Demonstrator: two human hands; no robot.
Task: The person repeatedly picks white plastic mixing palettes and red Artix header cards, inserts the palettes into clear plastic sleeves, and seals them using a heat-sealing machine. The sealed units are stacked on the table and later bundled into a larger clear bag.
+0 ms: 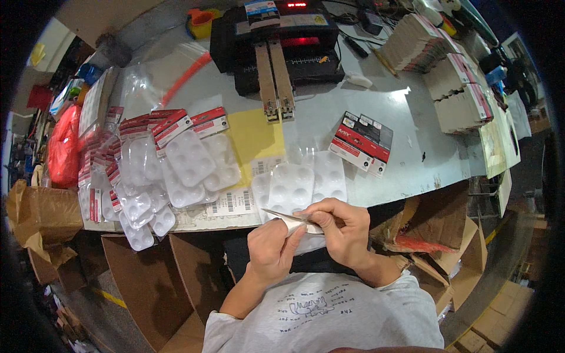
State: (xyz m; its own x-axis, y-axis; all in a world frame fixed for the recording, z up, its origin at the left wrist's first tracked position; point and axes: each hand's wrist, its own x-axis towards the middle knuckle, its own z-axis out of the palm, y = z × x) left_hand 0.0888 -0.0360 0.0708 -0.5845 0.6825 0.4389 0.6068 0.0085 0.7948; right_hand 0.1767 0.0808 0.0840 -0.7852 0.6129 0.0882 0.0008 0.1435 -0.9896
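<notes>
My left hand (pixel 271 248) and my right hand (pixel 342 228) meet at the table's near edge, both closed on a folded card (pixel 291 222). Its inside looks white and a thin dark edge shows along the top; fingers hide much of it. Just beyond it lie white plastic paint palettes (pixel 291 187) with round wells, with clear film about them. To their right rests a small stack of red and black header cards (pixel 360 146). Bagged palettes with red header cards (pixel 189 157) are heaped on the left.
A black machine with red lit displays (pixel 276 29) stands at the back, two rails reaching forward. Stacks of cards (pixel 450 82) line the right side. Barcode labels (pixel 229 203) lie near the front edge. Cardboard boxes (pixel 144 282) stand below the table.
</notes>
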